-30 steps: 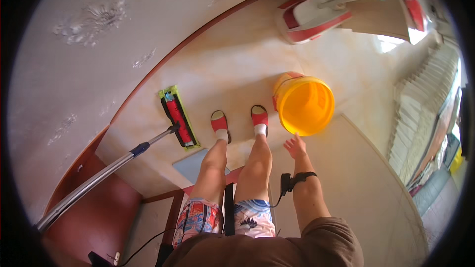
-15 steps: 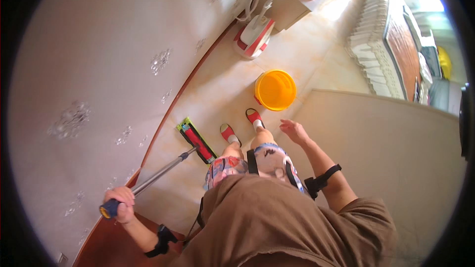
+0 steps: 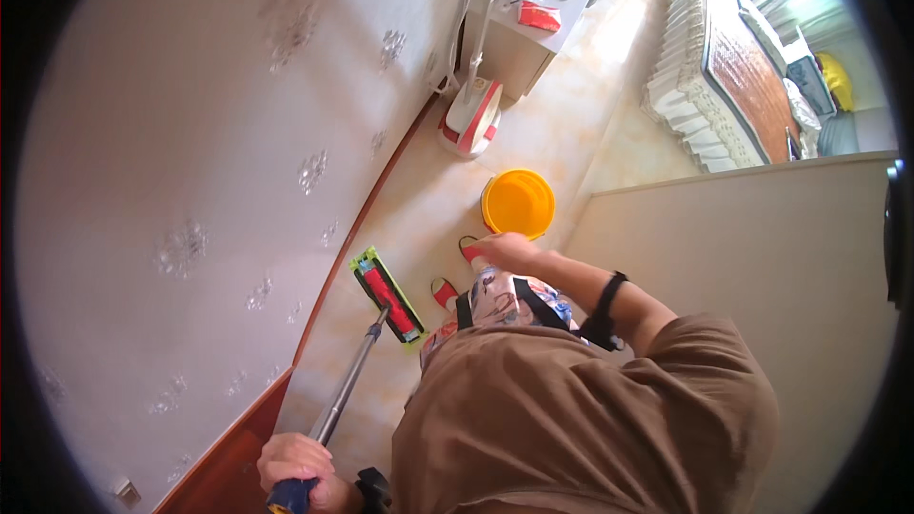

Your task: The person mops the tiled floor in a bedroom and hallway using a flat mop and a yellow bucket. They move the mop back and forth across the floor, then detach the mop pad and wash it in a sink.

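Observation:
My left hand is wrapped round the dark blue grip of a flat mop. The mop's grey metal pole slants up and away to its head, which lies on the tiled floor with green edges and a red middle. My right hand hangs in front of my body, its fingers loosely stretched to the left with nothing seen in them. Just beyond it stands a yellow bucket, its near rim close to the hand in the picture. Red slippers are on my feet.
A patterned wall with a brown skirting board runs along the left. Ahead stand a red and white upright appliance and a white cabinet with a red packet on top. A low partition is at the right, a bed beyond it.
My left hand has come nearer my body and to the right with the mop's grip, so the pole stands steeper. My right hand has swung left across my front. The view has shifted.

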### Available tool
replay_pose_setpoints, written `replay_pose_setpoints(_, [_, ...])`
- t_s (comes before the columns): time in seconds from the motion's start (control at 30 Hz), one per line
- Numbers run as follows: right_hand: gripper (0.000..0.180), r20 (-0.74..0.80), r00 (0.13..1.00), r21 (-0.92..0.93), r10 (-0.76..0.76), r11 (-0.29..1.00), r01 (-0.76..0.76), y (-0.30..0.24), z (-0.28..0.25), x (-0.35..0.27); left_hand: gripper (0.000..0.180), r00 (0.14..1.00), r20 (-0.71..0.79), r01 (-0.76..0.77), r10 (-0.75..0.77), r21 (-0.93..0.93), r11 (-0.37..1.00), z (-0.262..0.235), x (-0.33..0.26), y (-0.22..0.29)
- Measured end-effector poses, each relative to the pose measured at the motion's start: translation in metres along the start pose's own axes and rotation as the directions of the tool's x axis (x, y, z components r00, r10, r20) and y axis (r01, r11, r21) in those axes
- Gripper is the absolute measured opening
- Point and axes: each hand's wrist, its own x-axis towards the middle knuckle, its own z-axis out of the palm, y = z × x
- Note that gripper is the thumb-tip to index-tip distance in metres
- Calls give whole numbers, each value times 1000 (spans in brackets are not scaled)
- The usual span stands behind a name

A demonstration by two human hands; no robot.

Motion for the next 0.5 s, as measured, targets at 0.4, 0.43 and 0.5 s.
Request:
replay_pose_setpoints(0.4, [33,-51,916,412,-397,827,381,-112,80,138,35,890,-453,212,-53,308,928,129,76,-49])
replay_pose_setpoints(0.43, [25,-109,919,418,-379,821,388,-104,79,148,36,872,-475,240,-122,197,950,131,75,-54])
replay_pose_setpoints(0.5, [14,-5,959,378,-283,887,264,-84,75,164,29,808,-572,277,-143,155,948,131,74,-59])
